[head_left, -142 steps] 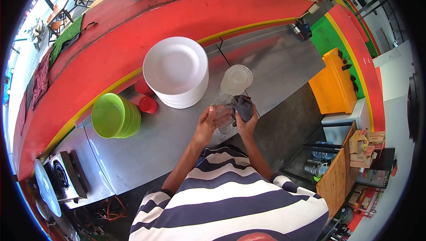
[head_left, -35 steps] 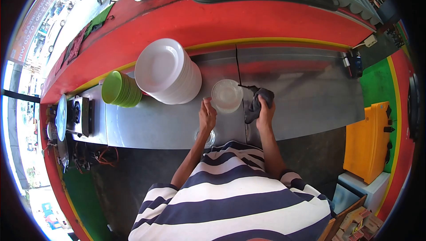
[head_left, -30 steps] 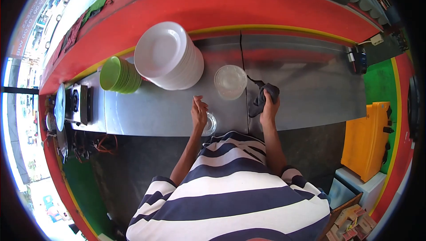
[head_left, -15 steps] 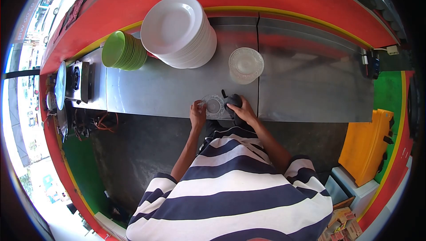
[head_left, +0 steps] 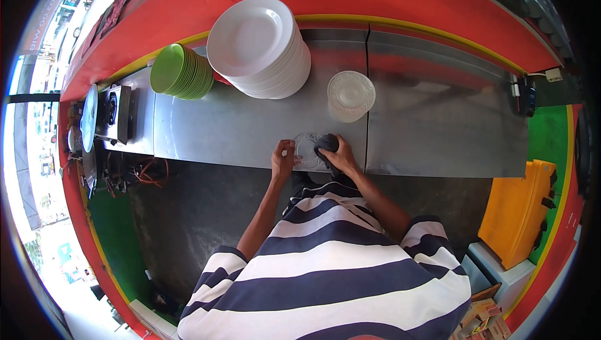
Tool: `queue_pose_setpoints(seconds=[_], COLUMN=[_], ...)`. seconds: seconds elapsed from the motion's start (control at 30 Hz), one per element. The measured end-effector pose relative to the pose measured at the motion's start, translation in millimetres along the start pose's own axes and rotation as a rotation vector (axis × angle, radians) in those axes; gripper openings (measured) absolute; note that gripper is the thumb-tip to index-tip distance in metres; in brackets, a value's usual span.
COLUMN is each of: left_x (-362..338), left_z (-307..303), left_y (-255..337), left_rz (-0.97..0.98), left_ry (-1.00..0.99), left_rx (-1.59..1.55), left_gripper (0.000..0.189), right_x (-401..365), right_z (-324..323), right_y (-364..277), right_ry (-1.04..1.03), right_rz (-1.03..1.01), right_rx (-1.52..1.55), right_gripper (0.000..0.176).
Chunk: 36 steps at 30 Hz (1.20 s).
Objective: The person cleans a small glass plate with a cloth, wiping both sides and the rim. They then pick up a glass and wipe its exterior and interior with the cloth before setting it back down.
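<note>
A clear glass saucer [head_left: 307,147] is at the near edge of the steel counter, between my two hands. My left hand [head_left: 283,157] pinches its left rim with the fingers closed. Wrapped in my right hand [head_left: 341,156] is a dark cloth [head_left: 326,144], bunched up against the saucer's right side. The cloth's lower part hangs toward the counter edge. Farther back on the counter sits a stack of similar clear glass saucers [head_left: 351,92].
A tall stack of white plates [head_left: 253,36] stands at the back, with green plates [head_left: 178,71] stacked to its left. A gas stove [head_left: 114,114] is at the far left. The steel counter [head_left: 438,133] extends right, toward a yellow-orange box [head_left: 516,211].
The dark cloth has shifted against the saucer's right side, and its raised black tip no longer sticks up. My left hand still grips the rim. The whole view has shifted slightly.
</note>
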<state>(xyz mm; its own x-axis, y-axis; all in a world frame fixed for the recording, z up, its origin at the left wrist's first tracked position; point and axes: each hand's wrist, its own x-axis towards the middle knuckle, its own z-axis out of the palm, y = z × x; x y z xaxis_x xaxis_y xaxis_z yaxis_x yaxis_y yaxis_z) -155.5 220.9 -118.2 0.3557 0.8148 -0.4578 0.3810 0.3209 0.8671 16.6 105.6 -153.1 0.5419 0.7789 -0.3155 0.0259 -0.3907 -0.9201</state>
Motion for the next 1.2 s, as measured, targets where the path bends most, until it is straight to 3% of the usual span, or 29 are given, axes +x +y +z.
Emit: queue_pose_setpoints(seconds=[0.13, 0.23, 0.27, 0.33, 0.43, 0.63, 0.83, 0.93, 1.13, 1.2], left_x=[3.7, -1.9, -4.6, -12.4, -24.8, -34.9, -54.4, -46.1, -63.1, -68.4], left_z=[-0.5, 14.0, 18.0, 23.9, 26.5, 29.0, 35.7, 33.8, 42.6, 48.2], left_y=[11.6, 19.7, 25.3, 40.5, 62.5, 63.4, 57.9, 21.2, 55.6, 67.1], left_rz=[0.082, 0.157, 0.066, -0.123, -0.197, -0.235, -0.270, -0.231, -0.327, -0.209], left_ry=[-0.251, -0.291, -0.372, -0.530, -0.607, -0.658, -0.640, -0.773, -0.648, -0.673], left_rx=[-0.066, -0.130, -0.377, -0.871, -1.005, -0.924, -1.126, -1.256, -1.067, -0.974], left_gripper=[0.035, 0.046, 0.049, 0.056, 0.065, 0.074, 0.065, 0.063, 0.063, 0.065], right_x=[-4.1, -11.1, -13.5, -15.1, -16.4, -20.9, -27.1, -30.4, -40.2, -42.9], right_z=[-8.9, -14.2, -15.9, -16.1, -25.8, -33.6, -26.8, -24.7, -13.9, -7.4], right_y=[-10.9, -28.8, -36.2, -40.1, -53.9, -49.2, -43.0, -52.0, -75.6, -83.5], right_ry=[0.017, -0.027, -0.047, -0.032, -0.025, 0.006, 0.057, 0.053, 0.112, 0.112], right_rz=[0.003, 0.079, 0.127, 0.031, -0.032, -0.099, -0.225, -0.279, -0.497, -0.523], right_rx=[0.135, 0.224, 0.250, 0.273, 0.266, 0.085, -0.083, -0.206, -0.245, -0.192], right_gripper=[0.045, 0.037, 0.035, 0.033, 0.034, 0.040, 0.048, 0.051, 0.064, 0.067])
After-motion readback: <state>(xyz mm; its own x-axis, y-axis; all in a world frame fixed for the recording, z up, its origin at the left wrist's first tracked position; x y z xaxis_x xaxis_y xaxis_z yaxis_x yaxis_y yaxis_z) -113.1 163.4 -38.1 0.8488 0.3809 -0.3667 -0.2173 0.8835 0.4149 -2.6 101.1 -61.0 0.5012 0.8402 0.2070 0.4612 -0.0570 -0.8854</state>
